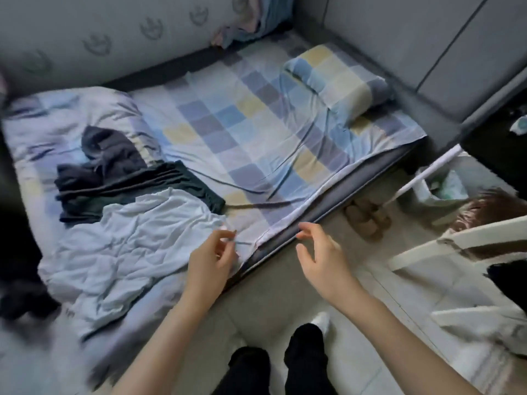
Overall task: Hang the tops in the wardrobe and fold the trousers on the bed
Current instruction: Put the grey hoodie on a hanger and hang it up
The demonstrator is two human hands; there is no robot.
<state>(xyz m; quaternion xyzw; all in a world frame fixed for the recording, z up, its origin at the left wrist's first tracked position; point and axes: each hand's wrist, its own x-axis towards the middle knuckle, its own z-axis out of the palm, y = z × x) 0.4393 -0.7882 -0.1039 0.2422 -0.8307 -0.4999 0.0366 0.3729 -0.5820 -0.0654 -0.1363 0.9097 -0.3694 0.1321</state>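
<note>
A crumpled pale blue garment (pixel 125 252) lies spread on the bed (pixel 256 132) near its front edge. Behind it lies a dark green garment (pixel 148 186) with a gathered waistband, and a dark navy garment (pixel 111 149) sits bunched further back. My left hand (pixel 212 259) hovers at the pale blue garment's right edge, fingers curled and apart, holding nothing that I can make out. My right hand (pixel 320 259) is open over the bed's front edge and the floor, with nothing in it.
A checked pillow (pixel 339 78) lies at the bed's far right. A grey padded headboard (pixel 427 38) rises behind it. Slippers (pixel 365 218) sit on the tiled floor by the bed. A white chair (pixel 456 243) stands at the right. Black cloth (pixel 22 297) lies at the left edge.
</note>
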